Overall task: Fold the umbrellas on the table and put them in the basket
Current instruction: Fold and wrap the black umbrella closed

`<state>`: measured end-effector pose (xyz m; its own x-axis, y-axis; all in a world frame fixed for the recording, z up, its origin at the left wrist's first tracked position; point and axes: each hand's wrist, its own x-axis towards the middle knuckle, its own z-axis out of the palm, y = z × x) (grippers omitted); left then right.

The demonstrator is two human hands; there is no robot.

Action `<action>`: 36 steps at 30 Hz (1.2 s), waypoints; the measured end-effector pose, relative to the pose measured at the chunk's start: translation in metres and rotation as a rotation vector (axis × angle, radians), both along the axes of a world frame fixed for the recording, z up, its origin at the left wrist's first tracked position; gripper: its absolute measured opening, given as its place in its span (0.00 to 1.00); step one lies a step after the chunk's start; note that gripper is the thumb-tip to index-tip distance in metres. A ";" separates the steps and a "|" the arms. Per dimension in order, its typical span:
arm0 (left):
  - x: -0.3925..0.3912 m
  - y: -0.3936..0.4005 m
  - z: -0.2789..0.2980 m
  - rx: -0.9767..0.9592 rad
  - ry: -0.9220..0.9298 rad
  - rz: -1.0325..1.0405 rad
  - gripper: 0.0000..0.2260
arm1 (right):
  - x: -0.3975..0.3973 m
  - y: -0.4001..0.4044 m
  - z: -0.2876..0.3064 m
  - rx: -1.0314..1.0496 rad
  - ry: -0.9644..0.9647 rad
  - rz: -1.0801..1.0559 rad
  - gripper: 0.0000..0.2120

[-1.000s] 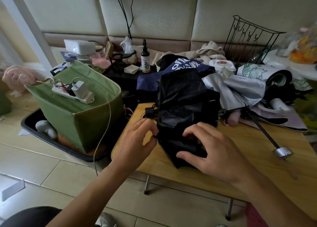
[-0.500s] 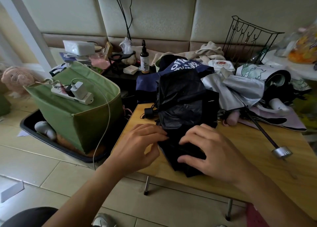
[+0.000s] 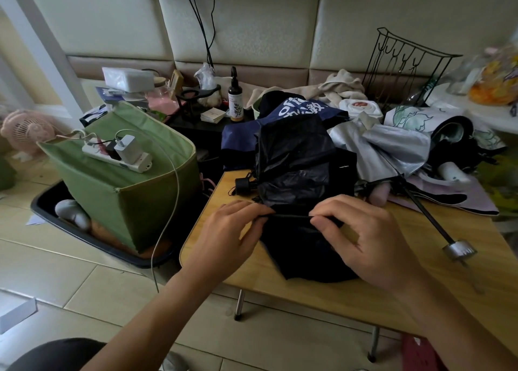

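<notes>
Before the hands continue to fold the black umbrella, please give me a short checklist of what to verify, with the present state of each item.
1. Left hand pinches the fold of the black umbrella: ok.
2. Right hand pinches the same fold: ok.
3. Black umbrella lies on the wooden table, not hanging over the near edge: ok.
4. Green basket free to take an umbrella: not ok, a power strip with a charger rests across its top.
5. Umbrella's closing strap within reach: cannot tell, no strap is clearly visible.
6. Silver umbrella lies apart from the hands: ok.
</notes>
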<state>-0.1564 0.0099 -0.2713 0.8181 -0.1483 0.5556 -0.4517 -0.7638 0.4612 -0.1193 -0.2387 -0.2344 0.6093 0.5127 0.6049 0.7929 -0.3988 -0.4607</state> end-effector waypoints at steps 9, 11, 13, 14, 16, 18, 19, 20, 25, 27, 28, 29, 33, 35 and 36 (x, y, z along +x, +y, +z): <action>-0.002 -0.007 0.011 -0.154 0.126 -0.023 0.16 | -0.005 0.008 -0.008 -0.077 0.008 -0.088 0.04; -0.003 -0.011 0.009 -0.236 0.145 0.025 0.14 | -0.003 0.005 -0.005 -0.002 -0.006 -0.130 0.02; -0.002 -0.011 0.005 -0.334 0.172 0.133 0.12 | 0.000 0.002 -0.003 0.067 -0.020 -0.183 0.04; -0.001 -0.010 0.004 -0.360 0.208 0.179 0.10 | 0.002 -0.001 -0.002 0.087 -0.020 -0.209 0.06; 0.003 -0.007 0.002 -0.357 0.307 0.190 0.08 | 0.005 -0.003 -0.002 0.114 -0.012 -0.249 0.08; 0.006 -0.005 0.001 -0.327 0.377 0.115 0.08 | 0.008 -0.005 -0.001 0.151 0.003 -0.269 0.08; 0.007 -0.006 0.001 -0.314 0.398 0.073 0.09 | 0.008 -0.005 0.000 0.172 0.015 -0.279 0.08; 0.008 -0.008 0.001 -0.304 0.409 0.041 0.10 | 0.008 -0.004 0.002 0.192 0.029 -0.288 0.08; 0.012 -0.016 0.001 -0.320 0.373 0.040 0.11 | 0.009 -0.002 0.006 0.229 0.042 -0.336 0.07; 0.015 -0.020 0.004 -0.392 0.375 0.001 0.05 | 0.008 0.000 0.006 0.240 0.034 -0.340 0.05; 0.015 -0.021 0.005 -0.416 0.375 -0.019 0.02 | 0.007 0.001 0.006 0.244 0.028 -0.325 0.05; 0.015 -0.022 0.005 -0.425 0.378 -0.038 0.03 | 0.006 0.003 0.006 0.241 0.017 -0.301 0.06; 0.016 -0.021 0.010 -0.294 0.393 -0.111 0.07 | -0.003 0.010 0.008 0.154 -0.060 -0.134 0.09; 0.016 -0.019 0.011 -0.054 0.334 -0.153 0.08 | -0.006 0.013 0.009 0.090 -0.046 -0.057 0.10; 0.015 -0.018 0.011 0.032 0.338 -0.168 0.11 | -0.007 0.014 0.009 0.058 -0.024 -0.033 0.11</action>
<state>-0.1410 -0.0084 -0.2605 0.9171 -0.3092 0.2516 -0.3986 -0.7083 0.5825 -0.1258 -0.2252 -0.2257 0.6100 0.4565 0.6477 0.7910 -0.3983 -0.4643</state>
